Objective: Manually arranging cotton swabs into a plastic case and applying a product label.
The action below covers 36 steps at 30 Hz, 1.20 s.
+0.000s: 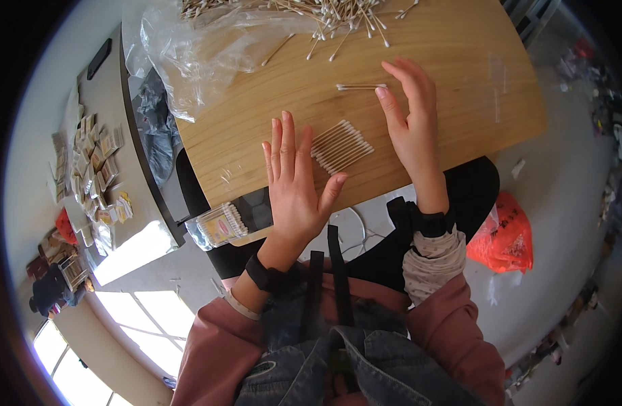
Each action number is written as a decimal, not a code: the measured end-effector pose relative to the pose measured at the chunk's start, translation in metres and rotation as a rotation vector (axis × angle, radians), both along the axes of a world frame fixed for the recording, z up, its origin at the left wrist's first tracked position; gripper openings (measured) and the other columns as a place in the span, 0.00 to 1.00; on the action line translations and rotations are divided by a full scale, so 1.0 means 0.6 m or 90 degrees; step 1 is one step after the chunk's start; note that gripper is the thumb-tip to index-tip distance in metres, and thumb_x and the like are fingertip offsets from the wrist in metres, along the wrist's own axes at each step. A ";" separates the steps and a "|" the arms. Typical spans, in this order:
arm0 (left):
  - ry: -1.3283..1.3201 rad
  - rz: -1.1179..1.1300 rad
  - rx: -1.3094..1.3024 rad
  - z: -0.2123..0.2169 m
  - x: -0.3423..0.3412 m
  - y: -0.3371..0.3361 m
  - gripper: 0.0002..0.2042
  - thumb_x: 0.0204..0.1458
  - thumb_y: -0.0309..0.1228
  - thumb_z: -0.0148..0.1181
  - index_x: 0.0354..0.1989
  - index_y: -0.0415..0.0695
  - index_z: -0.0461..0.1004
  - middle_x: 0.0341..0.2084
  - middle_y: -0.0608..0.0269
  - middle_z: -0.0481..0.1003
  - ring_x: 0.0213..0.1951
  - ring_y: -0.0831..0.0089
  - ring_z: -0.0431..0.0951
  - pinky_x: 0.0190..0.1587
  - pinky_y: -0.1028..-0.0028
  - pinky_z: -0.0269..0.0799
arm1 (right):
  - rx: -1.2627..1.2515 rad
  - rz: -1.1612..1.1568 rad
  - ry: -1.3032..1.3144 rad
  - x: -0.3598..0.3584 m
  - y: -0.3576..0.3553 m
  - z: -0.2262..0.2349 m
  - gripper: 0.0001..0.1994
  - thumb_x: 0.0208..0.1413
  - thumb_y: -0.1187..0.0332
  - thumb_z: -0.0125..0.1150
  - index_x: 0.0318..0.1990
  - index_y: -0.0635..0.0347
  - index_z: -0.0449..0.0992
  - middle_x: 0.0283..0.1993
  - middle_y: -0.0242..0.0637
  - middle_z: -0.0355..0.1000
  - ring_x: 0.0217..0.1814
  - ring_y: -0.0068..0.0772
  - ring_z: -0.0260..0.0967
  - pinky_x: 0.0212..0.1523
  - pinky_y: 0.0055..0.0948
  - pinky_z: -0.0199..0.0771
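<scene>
Side by side on the wooden table lies a row of cotton swabs (342,147), their white tips lined up. My left hand (294,183) is open just left of the row, fingers stretched out and thumb apart, holding nothing. Beyond the row is a small pair of cotton swabs (357,86). My right hand (414,118) is at their right end, thumb and index finger apart; the thumb tip is at the swab ends, and I cannot tell whether it touches them. At the far edge, a loose pile of cotton swabs (334,17) spreads out.
A clear plastic bag (189,61) covers the table's far left corner. A pack of swabs (223,224) sits by the near left edge. Many small packs (94,166) are heaped on a side table at left. A red plastic bag (504,237) stands on the floor at right.
</scene>
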<state>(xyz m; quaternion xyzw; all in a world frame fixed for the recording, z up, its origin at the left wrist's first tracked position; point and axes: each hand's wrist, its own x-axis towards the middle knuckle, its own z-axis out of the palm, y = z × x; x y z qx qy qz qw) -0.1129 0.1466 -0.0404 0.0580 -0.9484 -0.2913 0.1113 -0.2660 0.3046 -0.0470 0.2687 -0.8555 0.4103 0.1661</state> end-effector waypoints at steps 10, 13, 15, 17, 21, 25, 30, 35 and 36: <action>0.169 0.150 0.725 0.006 -0.005 0.025 0.33 0.72 0.50 0.33 0.76 0.39 0.46 0.77 0.53 0.47 0.78 0.63 0.43 0.77 0.62 0.35 | 0.221 0.194 0.059 0.053 -0.078 -0.021 0.24 0.62 0.71 0.55 0.66 0.60 0.67 0.70 0.45 0.64 0.78 0.49 0.53 0.74 0.48 0.58; 0.167 0.135 0.756 0.006 0.004 0.020 0.33 0.72 0.50 0.33 0.77 0.39 0.46 0.77 0.52 0.47 0.78 0.63 0.42 0.78 0.62 0.35 | 0.252 0.187 0.056 0.076 -0.089 -0.025 0.26 0.59 0.74 0.52 0.66 0.62 0.67 0.72 0.45 0.63 0.78 0.48 0.52 0.75 0.48 0.56; 0.177 0.145 0.782 0.009 0.012 0.015 0.33 0.72 0.51 0.32 0.77 0.39 0.46 0.77 0.52 0.47 0.78 0.63 0.43 0.78 0.62 0.35 | 0.242 0.167 0.037 0.098 -0.101 -0.030 0.27 0.57 0.75 0.51 0.66 0.62 0.67 0.72 0.45 0.62 0.79 0.48 0.51 0.75 0.48 0.56; 0.183 0.154 0.806 0.006 0.023 0.007 0.33 0.72 0.51 0.32 0.77 0.40 0.46 0.77 0.52 0.47 0.78 0.63 0.43 0.78 0.63 0.35 | 0.241 0.128 0.021 0.125 -0.114 -0.039 0.26 0.57 0.76 0.51 0.66 0.65 0.66 0.72 0.48 0.62 0.79 0.49 0.51 0.75 0.49 0.56; 0.247 0.193 0.862 -0.007 0.057 -0.009 0.33 0.72 0.51 0.33 0.76 0.40 0.47 0.76 0.51 0.50 0.77 0.63 0.45 0.77 0.62 0.37 | 0.238 0.105 0.015 0.159 -0.143 -0.033 0.26 0.57 0.77 0.50 0.66 0.66 0.66 0.71 0.50 0.61 0.78 0.53 0.51 0.75 0.49 0.57; 0.282 0.214 0.848 -0.004 0.085 -0.019 0.32 0.71 0.51 0.35 0.75 0.39 0.49 0.75 0.49 0.52 0.77 0.60 0.49 0.77 0.60 0.40 | 0.215 0.083 0.002 0.161 -0.148 -0.032 0.26 0.57 0.80 0.48 0.66 0.68 0.66 0.71 0.51 0.61 0.77 0.57 0.52 0.74 0.50 0.57; 0.251 0.162 0.751 0.000 0.112 -0.025 0.30 0.69 0.40 0.43 0.74 0.37 0.50 0.74 0.44 0.52 0.76 0.54 0.50 0.76 0.54 0.43 | 0.203 0.075 -0.015 0.160 -0.145 -0.030 0.27 0.57 0.82 0.47 0.66 0.66 0.66 0.71 0.51 0.62 0.77 0.57 0.52 0.74 0.50 0.56; 0.009 -0.046 0.066 0.001 0.100 0.010 0.37 0.55 0.32 0.58 0.72 0.31 0.53 0.73 0.40 0.53 0.76 0.49 0.50 0.74 0.47 0.44 | 0.076 0.027 -0.015 0.154 -0.110 0.006 0.23 0.62 0.83 0.45 0.65 0.64 0.66 0.69 0.50 0.64 0.76 0.57 0.54 0.74 0.51 0.53; 0.005 -0.062 0.053 0.002 0.096 0.022 0.40 0.56 0.42 0.60 0.72 0.31 0.54 0.73 0.41 0.54 0.76 0.51 0.50 0.74 0.49 0.45 | 0.072 -0.005 -0.037 0.157 -0.094 0.019 0.22 0.65 0.82 0.45 0.66 0.63 0.66 0.69 0.48 0.64 0.76 0.55 0.54 0.74 0.49 0.54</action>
